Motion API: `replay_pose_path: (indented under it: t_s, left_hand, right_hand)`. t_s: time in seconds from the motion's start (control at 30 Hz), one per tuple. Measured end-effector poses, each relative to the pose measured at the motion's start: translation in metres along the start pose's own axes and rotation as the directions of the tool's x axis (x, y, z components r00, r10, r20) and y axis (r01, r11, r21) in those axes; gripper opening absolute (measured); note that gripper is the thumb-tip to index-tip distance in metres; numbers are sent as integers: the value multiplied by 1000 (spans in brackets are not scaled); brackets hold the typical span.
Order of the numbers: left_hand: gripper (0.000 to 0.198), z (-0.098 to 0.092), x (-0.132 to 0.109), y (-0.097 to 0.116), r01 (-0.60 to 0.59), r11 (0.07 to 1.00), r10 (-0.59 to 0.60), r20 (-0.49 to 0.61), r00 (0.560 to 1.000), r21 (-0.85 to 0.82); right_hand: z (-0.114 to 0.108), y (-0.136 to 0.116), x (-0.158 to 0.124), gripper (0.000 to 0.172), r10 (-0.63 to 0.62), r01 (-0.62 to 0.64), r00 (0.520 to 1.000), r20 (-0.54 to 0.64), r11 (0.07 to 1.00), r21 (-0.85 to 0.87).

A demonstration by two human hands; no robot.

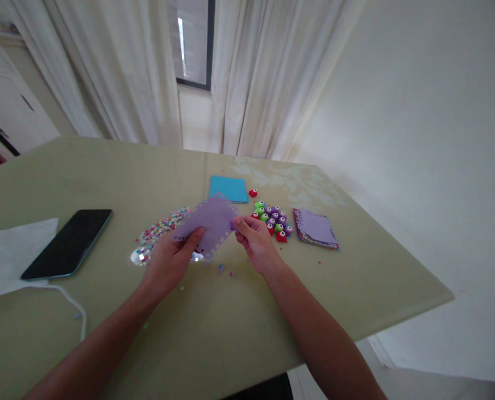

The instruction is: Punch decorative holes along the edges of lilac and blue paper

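Far to the left of the purple card (pixel 211 222) lies a white sheet of paper (pixel 9 250), with a white cable (pixel 70 303) running out from under it. A black phone (pixel 69 242) rests face up, nearer the card but well apart from it. Just left of the card, a heap of coloured paper bits (pixel 164 226) spreads over the table (pixel 230 333).

Your left hand (pixel 170 261) grips the card's lower left corner, thumb on top and fingers curled beneath. The card itself is lifted a little above the table, tilted, between your two hands. Its edges are punched into a notched border. Beyond the card, nearly touching its far corner, lies a blue sheet (pixel 229 188).

Your right hand (pixel 255 241) pinches the card's right edge, fingers drawn close together. Just right of the card sits a cluster of small red, green and purple punches (pixel 274 218). Farther right of it lies a stack of decorated cards (pixel 316 228).
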State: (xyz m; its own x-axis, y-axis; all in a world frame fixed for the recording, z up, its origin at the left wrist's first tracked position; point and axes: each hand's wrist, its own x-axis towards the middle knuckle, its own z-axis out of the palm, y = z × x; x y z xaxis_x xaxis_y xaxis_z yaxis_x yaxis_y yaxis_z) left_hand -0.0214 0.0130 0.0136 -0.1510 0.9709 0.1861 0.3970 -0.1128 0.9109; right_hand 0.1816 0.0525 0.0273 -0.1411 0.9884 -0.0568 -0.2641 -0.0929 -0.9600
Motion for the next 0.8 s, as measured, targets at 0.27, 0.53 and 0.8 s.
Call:
replay_pose_path:
  t_s: [0.27, 0.53, 0.8]
  left_hand:
    - [46, 0, 1, 0, 47, 998, -47, 3, 999, -46]
    - [42, -5, 1, 12, 74, 996, -79, -111, 991, -48]
    - [42, -9, 2, 11, 84, 995, -92, -167, 982, -57]
  right_hand:
    - [2, 1, 0, 49, 45, -46, 999, 15, 998, 46]
    - [-28, -15, 7, 32, -7, 49, 988, 154, 961, -273]
    - [-27, -1, 3, 18, -40, 223, 974, 223, 332, -917]
